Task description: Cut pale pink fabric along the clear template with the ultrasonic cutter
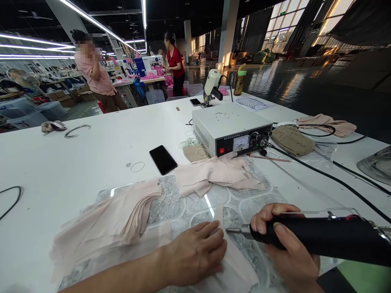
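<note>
My right hand [293,248] is wrapped round a black ultrasonic cutter handpiece [324,240], its metal tip pointing left. That tip is close to the edge of a pale pink fabric piece [233,260] on the clear patterned mat [171,199]. My left hand [198,252] rests on the same piece, fingers bent and close together, holding it just left of the tip; the fingertips are partly hidden. A fanned stack of pale pink fabric pieces [122,219] lies left of my hands. Another fabric pile [214,173] lies beyond them.
Behind the mat stands a grey ultrasonic generator [232,126], its black cable [324,177] running along the right. A phone [163,159], rubber bands [190,142], brown card templates [293,140], a small cutting machine [212,85] and a bottle [240,81] are on the white table. Two people stand beyond.
</note>
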### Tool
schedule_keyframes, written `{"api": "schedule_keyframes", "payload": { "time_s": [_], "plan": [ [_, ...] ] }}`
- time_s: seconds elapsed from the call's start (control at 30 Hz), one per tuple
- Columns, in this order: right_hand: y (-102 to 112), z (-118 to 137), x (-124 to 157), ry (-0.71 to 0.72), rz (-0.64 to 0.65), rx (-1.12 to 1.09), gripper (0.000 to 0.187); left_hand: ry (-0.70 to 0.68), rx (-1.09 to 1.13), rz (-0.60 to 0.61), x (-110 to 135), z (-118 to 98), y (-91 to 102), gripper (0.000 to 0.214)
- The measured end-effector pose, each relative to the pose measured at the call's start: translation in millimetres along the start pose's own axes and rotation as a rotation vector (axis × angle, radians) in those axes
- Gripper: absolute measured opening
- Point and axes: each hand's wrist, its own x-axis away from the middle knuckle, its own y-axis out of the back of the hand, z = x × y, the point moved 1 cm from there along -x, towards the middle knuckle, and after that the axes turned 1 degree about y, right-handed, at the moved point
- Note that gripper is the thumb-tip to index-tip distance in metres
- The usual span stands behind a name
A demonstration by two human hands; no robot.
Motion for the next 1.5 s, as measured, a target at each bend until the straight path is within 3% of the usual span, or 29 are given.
{"api": "schedule_keyframes", "payload": {
  "time_s": [0.77,1.07,1.27,1.5],
  "plan": [
    [2,-2,1,0.016,0.011,0.015,0.008,-0.033,-0.019,-0.09,-1,1,0.7,0.036],
    [1,-4,-1,0.011,-0.019,0.002,0.005,-0.032,-0.022,-0.046,-1,2,0.8,0.035],
    [5,13,6,-0.027,-0.01,0.054,0.005,-0.027,-0.02,-0.008,-1,1,1.5,0.035],
    [12,35,21,-0.093,0.095,0.26,0.008,-0.015,-0.01,0.024,0,2,0.8,0.038]
  ]
}}
